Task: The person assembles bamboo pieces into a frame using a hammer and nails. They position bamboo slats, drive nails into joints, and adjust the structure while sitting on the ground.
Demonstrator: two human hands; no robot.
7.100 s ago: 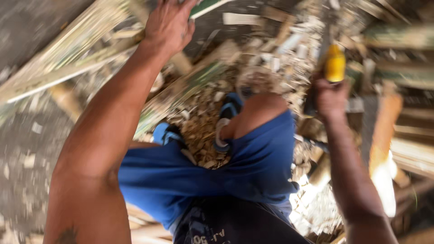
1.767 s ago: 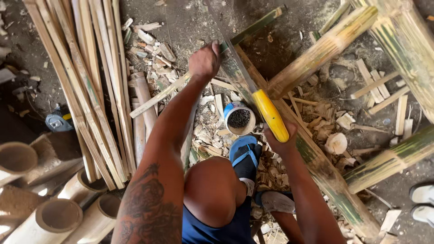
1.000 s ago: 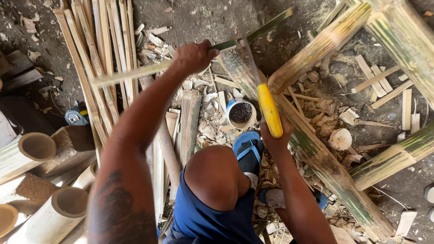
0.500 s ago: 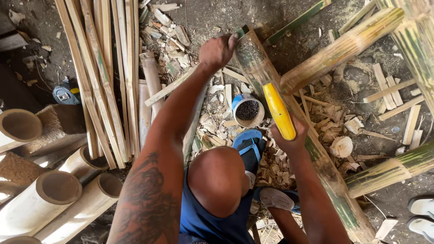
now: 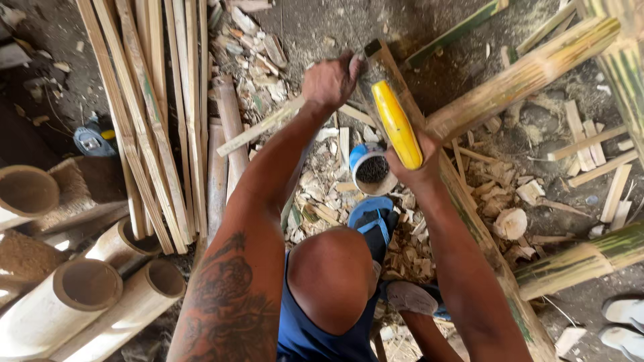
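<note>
My left hand (image 5: 329, 82) is closed around a thin bamboo strip (image 5: 258, 129) beside the top end of a long green bamboo pole (image 5: 483, 241). The pole runs from the top middle down to the lower right. My right hand (image 5: 410, 167) grips a knife by its yellow handle (image 5: 396, 124). The blade points up along the pole toward its top end (image 5: 373, 50), close to my left hand. My knee and a foot in a blue sandal (image 5: 373, 221) are just below the hands.
A blue-and-white cup (image 5: 371, 174) with dark contents stands by the pole. Long bamboo slats (image 5: 157, 121) lie at the left, thick hollow bamboo tubes (image 5: 87, 288) at the lower left, more green poles (image 5: 530, 74) at the upper right. Chips litter the ground. White sandals (image 5: 624, 312) are at the right edge.
A second ago my left hand held the strip out level to the left. It is now drawn in beside the pole's top end. The knife stays along the pole.
</note>
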